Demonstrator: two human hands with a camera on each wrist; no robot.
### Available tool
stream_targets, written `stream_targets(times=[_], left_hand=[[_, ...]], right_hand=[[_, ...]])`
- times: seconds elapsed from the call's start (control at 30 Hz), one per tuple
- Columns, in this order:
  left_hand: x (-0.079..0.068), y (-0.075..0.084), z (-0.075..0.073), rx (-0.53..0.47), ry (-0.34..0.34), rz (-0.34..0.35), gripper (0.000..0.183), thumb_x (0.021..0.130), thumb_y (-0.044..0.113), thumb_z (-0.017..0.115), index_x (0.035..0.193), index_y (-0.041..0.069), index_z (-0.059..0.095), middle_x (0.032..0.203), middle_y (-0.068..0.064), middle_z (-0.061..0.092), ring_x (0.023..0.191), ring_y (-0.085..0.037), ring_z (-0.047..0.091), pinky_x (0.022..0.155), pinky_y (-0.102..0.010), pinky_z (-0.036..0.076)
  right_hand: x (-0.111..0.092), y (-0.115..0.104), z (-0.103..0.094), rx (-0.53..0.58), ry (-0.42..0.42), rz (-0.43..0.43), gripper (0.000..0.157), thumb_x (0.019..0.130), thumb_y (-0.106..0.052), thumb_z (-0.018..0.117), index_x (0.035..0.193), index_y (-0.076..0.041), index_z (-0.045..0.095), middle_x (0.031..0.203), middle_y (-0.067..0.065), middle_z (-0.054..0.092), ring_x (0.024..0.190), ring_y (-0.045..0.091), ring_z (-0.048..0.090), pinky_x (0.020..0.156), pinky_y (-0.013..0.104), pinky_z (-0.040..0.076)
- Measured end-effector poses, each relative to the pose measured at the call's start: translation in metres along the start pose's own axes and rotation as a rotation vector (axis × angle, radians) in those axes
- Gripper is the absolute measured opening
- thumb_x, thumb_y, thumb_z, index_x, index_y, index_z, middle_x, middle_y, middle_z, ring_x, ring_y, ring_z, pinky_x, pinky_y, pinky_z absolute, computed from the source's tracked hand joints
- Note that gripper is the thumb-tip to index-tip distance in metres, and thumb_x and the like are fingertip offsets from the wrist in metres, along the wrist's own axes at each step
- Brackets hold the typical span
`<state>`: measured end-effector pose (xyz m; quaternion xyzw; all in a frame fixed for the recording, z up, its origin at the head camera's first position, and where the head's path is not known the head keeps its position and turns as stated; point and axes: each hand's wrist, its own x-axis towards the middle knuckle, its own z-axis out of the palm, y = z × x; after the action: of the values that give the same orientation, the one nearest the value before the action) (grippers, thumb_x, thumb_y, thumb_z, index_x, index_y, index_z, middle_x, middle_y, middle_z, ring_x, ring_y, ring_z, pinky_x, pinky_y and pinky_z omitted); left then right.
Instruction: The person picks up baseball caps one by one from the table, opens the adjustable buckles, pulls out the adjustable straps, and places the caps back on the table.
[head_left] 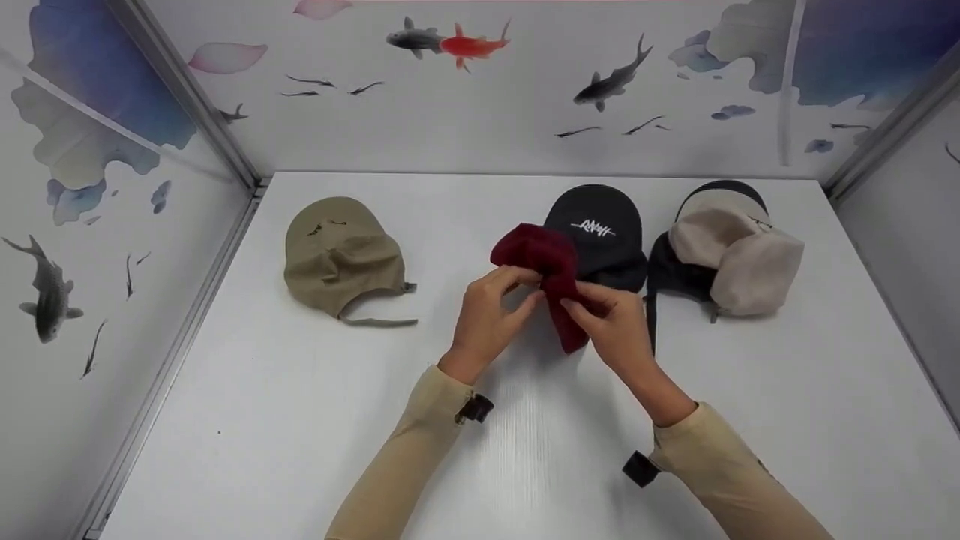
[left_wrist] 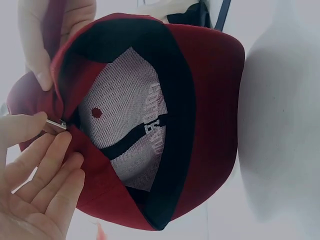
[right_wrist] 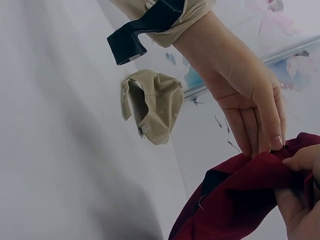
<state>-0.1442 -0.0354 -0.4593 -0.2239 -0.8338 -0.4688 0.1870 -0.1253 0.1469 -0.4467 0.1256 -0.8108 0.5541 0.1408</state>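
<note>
A dark red baseball cap (head_left: pixel 536 251) is held up off the table between both hands. In the left wrist view, its inside faces the camera, with a dark sweatband (left_wrist: pixel 175 100) and pale mesh lining (left_wrist: pixel 125 90). My left hand (head_left: pixel 487 311) pinches the small metal buckle (left_wrist: pixel 56 125) at the cap's back strap between thumb and fingers. On the other side, my right hand (head_left: pixel 619 322) grips the red fabric by the back opening, thumb and fingers closed on it. The right hand (right_wrist: pixel 302 200) is partly cut off in its own wrist view.
Just behind the red cap lies a black cap (head_left: pixel 600 232) with white lettering. A beige and black cap (head_left: pixel 757 262) lies to its right. At the left stands a khaki cap (head_left: pixel 341 251) with its strap undone. Printed panels (head_left: pixel 487 112) wall the white table (head_left: pixel 300 420).
</note>
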Motion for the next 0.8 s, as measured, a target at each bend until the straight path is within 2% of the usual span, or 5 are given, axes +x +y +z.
stream_targets(times=[0.13,0.3,0.43,0.57,0.8], left_hand=[[-0.0003,-0.0018,-0.0018,-0.045,-0.014,-0.018,0.017,0.091,0.013,0.072,0.108,0.009,0.073,0.105,-0.004,0.073,0.102,-0.012,0.069,0.095,-0.022,0.055],[-0.0006,-0.0025,-0.0034,-0.128,-0.034,-0.051,0.018,0.092,0.010,0.071,0.110,0.007,0.073,0.109,-0.006,0.074,0.106,-0.015,0.069,0.095,-0.022,0.055],[-0.0020,-0.0027,-0.0031,-0.181,-0.045,-0.059,0.018,0.092,0.009,0.071,0.110,0.006,0.073,0.110,-0.007,0.073,0.108,-0.017,0.069,0.095,-0.023,0.055],[-0.0040,-0.0023,-0.0018,-0.190,-0.056,-0.046,0.017,0.092,0.007,0.070,0.109,0.006,0.073,0.109,-0.008,0.073,0.105,-0.017,0.070,0.094,-0.024,0.056],[-0.0064,-0.0046,0.0001,-0.197,-0.078,-0.011,0.016,0.092,0.009,0.070,0.108,0.005,0.072,0.107,-0.008,0.073,0.103,-0.016,0.069,0.094,-0.026,0.056]], right_hand=[[0.0007,0.0011,-0.0010,0.008,-0.009,0.020,0.020,0.087,0.002,0.072,0.106,0.002,0.076,0.098,0.020,0.076,0.080,-0.008,0.066,0.069,0.009,0.053],[0.0018,-0.0002,-0.0026,0.068,-0.030,0.104,0.019,0.091,-0.005,0.071,0.109,0.000,0.076,0.099,0.019,0.076,0.078,-0.003,0.068,0.068,0.013,0.055],[0.0025,-0.0016,-0.0029,0.089,-0.039,0.141,0.018,0.092,-0.007,0.070,0.108,0.000,0.075,0.102,0.018,0.075,0.085,0.000,0.069,0.072,0.015,0.056],[0.0020,-0.0043,-0.0012,0.065,-0.046,0.125,0.020,0.090,-0.010,0.073,0.108,-0.003,0.074,0.104,0.014,0.074,0.091,0.001,0.068,0.077,0.014,0.056],[0.0004,-0.0050,0.0008,-0.051,-0.030,0.065,0.015,0.087,-0.006,0.075,0.102,-0.004,0.072,0.096,0.011,0.073,0.087,0.008,0.066,0.071,0.011,0.052]])
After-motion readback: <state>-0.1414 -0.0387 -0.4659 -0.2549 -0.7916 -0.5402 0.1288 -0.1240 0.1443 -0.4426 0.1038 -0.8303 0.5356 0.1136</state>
